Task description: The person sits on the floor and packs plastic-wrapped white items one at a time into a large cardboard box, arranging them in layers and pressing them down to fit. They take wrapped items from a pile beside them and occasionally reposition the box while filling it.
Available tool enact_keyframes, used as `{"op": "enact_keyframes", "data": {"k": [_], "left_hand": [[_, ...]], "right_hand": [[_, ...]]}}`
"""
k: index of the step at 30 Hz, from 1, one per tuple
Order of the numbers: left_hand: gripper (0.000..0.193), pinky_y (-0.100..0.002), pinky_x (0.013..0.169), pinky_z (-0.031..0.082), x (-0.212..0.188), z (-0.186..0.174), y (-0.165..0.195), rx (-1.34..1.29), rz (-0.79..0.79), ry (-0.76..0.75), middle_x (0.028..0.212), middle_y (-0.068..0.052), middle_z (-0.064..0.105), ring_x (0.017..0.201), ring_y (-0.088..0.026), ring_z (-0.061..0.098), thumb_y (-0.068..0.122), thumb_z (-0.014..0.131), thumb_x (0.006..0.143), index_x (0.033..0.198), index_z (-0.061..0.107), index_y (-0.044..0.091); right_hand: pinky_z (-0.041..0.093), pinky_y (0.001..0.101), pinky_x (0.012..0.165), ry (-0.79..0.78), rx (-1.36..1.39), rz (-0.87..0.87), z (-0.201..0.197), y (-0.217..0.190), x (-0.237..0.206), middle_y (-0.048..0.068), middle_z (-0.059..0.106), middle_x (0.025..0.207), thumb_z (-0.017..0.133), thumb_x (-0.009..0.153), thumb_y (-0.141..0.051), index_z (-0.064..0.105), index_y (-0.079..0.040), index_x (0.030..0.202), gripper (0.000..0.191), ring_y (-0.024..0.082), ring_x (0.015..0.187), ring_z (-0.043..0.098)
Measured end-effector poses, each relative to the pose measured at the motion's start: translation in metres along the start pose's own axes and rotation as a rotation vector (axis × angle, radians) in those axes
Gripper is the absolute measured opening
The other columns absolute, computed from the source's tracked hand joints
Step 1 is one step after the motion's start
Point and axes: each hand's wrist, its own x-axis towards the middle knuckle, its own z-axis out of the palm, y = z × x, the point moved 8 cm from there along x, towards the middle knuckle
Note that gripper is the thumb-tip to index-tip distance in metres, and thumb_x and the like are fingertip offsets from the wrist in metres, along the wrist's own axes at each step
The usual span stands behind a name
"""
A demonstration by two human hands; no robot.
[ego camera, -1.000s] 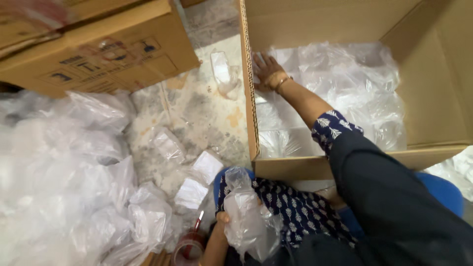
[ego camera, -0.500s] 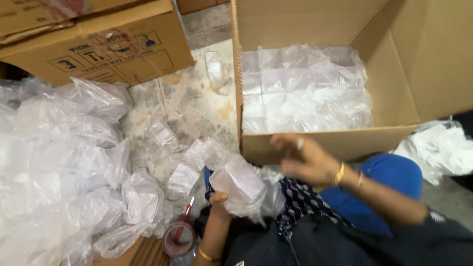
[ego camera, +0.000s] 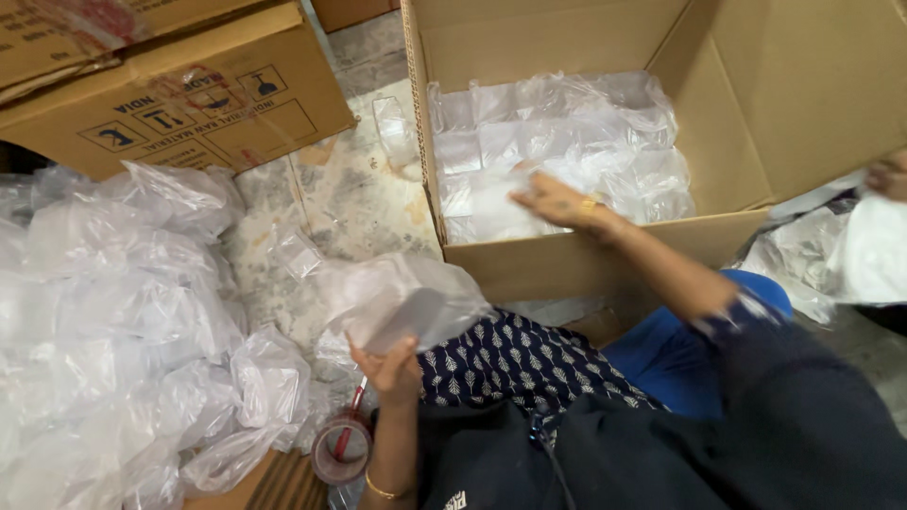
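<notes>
My left hand [ego camera: 389,366] is low in the middle, shut on a clear plastic packet [ego camera: 406,300] with something white inside, held above my lap. My right hand [ego camera: 556,201] reaches over the front wall of an open cardboard box [ego camera: 605,257]. Its fingers are spread flat on the clear plastic packets [ego camera: 567,142] that line the box bottom. The hand is blurred, and nothing shows gripped in it. A gold ring and a bangle show on that hand and wrist.
A heap of clear plastic bags [ego camera: 113,321] covers the floor at left. Closed cardboard boxes [ego camera: 179,94] stand at the back left. A tape roll [ego camera: 340,450] lies by my left knee. Another person's hand [ego camera: 890,175] and white bags [ego camera: 850,247] show at the right edge.
My right hand came out of the box to the packet near my lap, then went back into the box. My left hand has kept hold of its plastic packet and raised it slightly.
</notes>
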Motion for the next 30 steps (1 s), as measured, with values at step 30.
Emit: {"op": "enact_keyframes", "data": {"k": [30], "left_hand": [[0.038,-0.037,0.095,0.049,0.213,0.037,-0.083,0.787,0.160,-0.096,0.129,-0.016,0.052,0.114,-0.029,0.053,0.011,0.072,0.096,0.131,0.057,0.006]], "right_hand": [[0.031,0.0439,0.123,0.341,-0.036,-0.408,-0.032,-0.006,0.082,0.018,0.035,0.153,0.065,0.095,-0.018,0.042,-0.002,0.146,0.058,0.035,0.144,0.034]]}}
